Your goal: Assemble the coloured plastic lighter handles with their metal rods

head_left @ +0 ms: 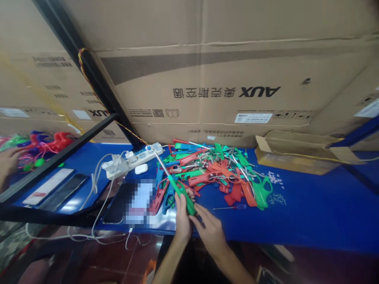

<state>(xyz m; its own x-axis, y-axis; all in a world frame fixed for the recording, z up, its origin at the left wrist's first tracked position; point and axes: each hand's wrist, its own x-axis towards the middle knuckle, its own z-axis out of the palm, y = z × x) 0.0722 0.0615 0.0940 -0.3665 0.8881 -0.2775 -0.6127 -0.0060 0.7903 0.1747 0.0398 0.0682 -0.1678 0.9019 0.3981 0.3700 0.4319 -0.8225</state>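
Observation:
A green long-nosed lighter is in my hands above the front of the blue table, its metal tube slanting up and to the left. My left hand is closed around the handle. At the handle's lower end, the fingers of my right hand pinch it; part of the grip is hidden. Just beyond lies a heap of lighter parts, with red, green and blue shells and metal tubes. A screwdriver rests right of my hands. Small pink pieces and thin wire-like bits lie farther right.
An open cardboard box stands at the back right. Left are a power strip with cables, a white case and phones. A black metal frame crosses there. Beyond it, another person's hand is near colourful items.

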